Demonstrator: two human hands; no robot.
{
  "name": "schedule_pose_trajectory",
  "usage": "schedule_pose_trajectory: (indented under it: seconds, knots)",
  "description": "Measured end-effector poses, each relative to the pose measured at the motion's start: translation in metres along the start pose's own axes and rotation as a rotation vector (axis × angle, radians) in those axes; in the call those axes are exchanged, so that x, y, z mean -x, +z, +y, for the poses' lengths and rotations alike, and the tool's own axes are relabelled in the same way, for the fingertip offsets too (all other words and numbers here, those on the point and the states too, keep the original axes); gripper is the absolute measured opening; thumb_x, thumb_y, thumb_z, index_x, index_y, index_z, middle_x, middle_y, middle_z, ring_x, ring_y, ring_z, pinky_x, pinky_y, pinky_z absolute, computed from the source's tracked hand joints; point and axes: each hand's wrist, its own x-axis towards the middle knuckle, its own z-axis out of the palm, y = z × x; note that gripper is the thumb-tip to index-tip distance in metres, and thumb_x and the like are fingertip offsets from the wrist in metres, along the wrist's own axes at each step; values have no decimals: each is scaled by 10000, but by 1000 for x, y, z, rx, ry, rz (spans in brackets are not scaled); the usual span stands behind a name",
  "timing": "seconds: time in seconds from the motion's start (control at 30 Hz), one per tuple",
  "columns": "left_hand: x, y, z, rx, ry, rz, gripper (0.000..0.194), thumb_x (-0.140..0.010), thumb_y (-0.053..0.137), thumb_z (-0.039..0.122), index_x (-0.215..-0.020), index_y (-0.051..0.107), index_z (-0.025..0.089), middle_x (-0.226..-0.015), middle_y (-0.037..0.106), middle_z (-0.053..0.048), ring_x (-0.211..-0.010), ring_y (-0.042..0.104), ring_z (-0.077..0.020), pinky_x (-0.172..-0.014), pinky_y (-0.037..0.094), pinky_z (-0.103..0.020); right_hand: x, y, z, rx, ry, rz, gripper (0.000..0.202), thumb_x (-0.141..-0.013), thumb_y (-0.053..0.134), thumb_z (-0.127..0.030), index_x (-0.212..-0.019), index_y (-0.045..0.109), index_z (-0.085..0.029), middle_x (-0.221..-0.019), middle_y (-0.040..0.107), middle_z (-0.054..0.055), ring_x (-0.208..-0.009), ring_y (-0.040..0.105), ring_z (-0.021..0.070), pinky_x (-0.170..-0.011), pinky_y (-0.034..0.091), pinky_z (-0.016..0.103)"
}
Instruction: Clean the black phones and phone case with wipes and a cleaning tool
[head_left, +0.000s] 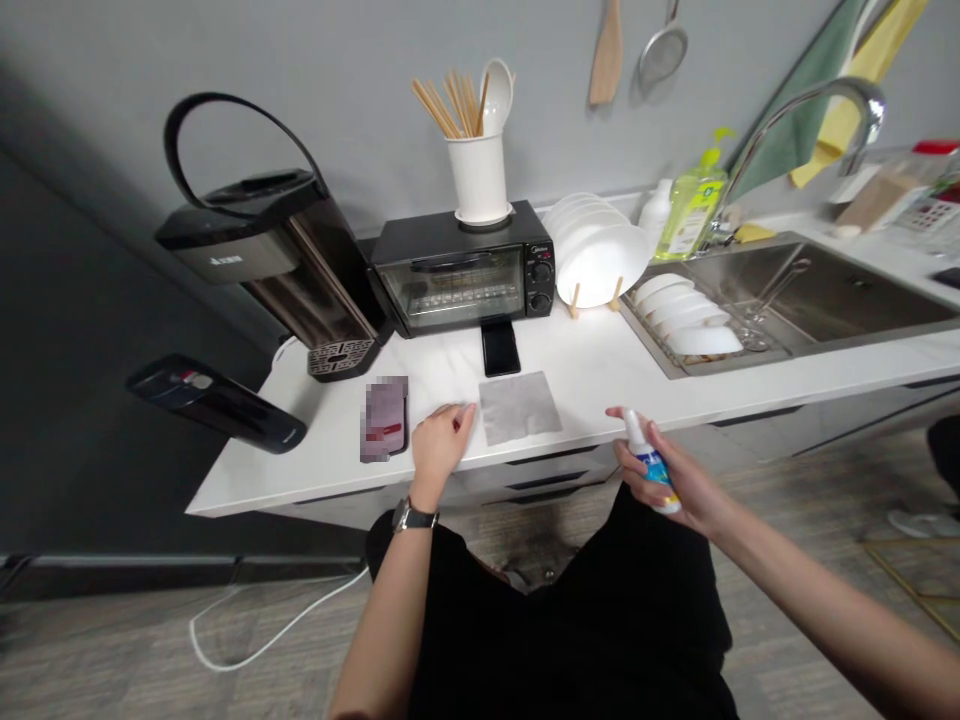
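So I've got the spray bottle (655,468) gripped in my right hand (682,480) by the counter's front edge (577,427), index finger near its nozzle. Left hand (437,440) loosely closed beside the flat grey cloth (520,408). Looks like the spraying step; next calls for careful aim, I guess.

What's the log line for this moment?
right hand: holding white plastic spray bottle | left hand: curled beside square grey cloth

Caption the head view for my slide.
Right hand holds a spray bottle; left hand beside a grey cloth.
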Motion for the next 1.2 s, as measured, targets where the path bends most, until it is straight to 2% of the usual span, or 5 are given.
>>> schedule_pose_trajectory:
  seconds: [0.17,0.27,0.4,0.73,1.2]
  knots:
    - [4,-1,0,21,-4,18,467,-1058,481,495,-735,673,217,-774,706,-51,-685,594,-188,-617,252,-297,-49,-12,-1,642,-268,-1,495,-1044,501,-569,-1478,488,-332,-816,611,-22,-545,516,137,-534,475,268]
    - [3,-2,0,19,-15,22,467,-1060,481,491,-731,668,217,-777,706,-49,-683,594,-184,-616,249,-299,-91,-15,-6,971,-416,-32,504,-1055,482,-521,-1514,514,-314,-1089,749,48,-868,721,229,-819,579,355]
    - [4,-2,0,24,-13,17,465,-1065,472,486,-746,676,216,-790,712,-51,-697,603,-183,-618,255,-297,-134,-10,-9,1140,-527,-161,467,-1069,447,-471,-1511,538,-355,-1497,625,5,-1323,634,290,-1113,490,429]
    - [4,-2,0,36,-13,7,486,-1070,454,489,-739,673,209,-788,710,-49,-711,608,-183,-637,273,-304,-155,-12,2,1339,-490,-214,391,-1096,367,-435,-1363,590,-257,-1139,780,74,-908,754,281,-864,560,410]
    - [5,-1,-1,40,-7,32,480,-1066,465,483,-718,646,205,-763,682,-39,-679,576,-171,-633,244,-314,-154,-23,7,1548,-569,-131,391,-1108,368,-405,-1429,540,-263,-1304,733,103,-814,750,254,-802,533,360]
